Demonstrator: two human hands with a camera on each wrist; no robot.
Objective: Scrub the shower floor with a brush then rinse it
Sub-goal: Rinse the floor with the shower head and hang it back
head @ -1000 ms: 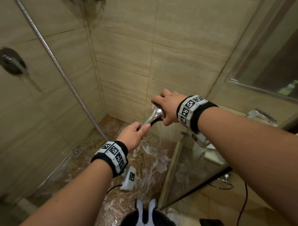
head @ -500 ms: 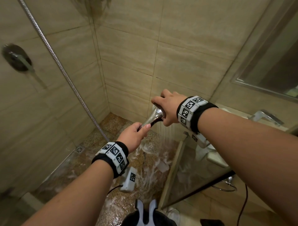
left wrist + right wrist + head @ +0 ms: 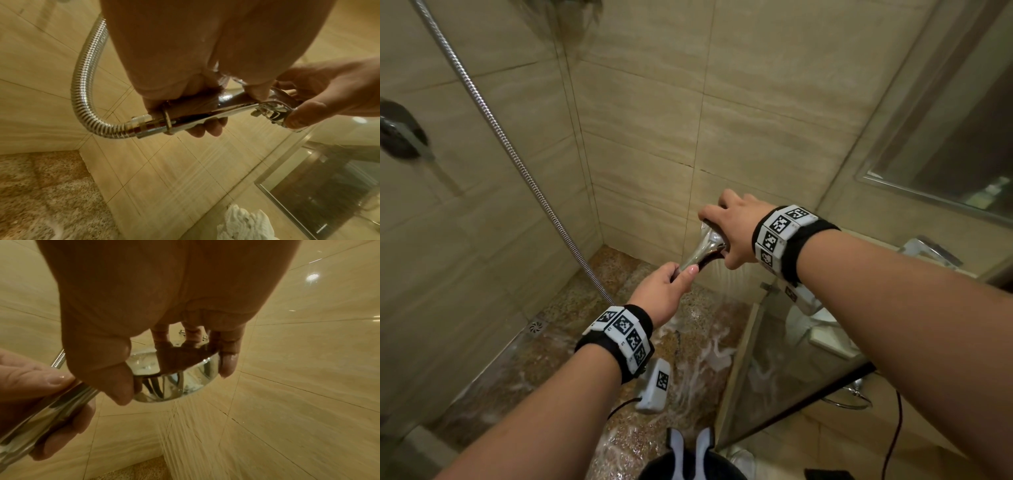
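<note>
Spraying water downward, the chrome shower head (image 3: 705, 248) is held above the shower floor (image 3: 558, 346), close to the tiled back wall (image 3: 654, 113). Left hand (image 3: 662, 296) grasps its handle, fingers (image 3: 205, 128) curled round it; the metal hose (image 3: 510, 150) leaves the handle's end and runs up the side wall. Right hand (image 3: 736, 233) grips the round head from above, fingers (image 3: 228, 360) hooked over its rim. Below the shower head the speckled floor is wet, with white foam. A drain (image 3: 537, 325) sits at the floor's left edge.
</note>
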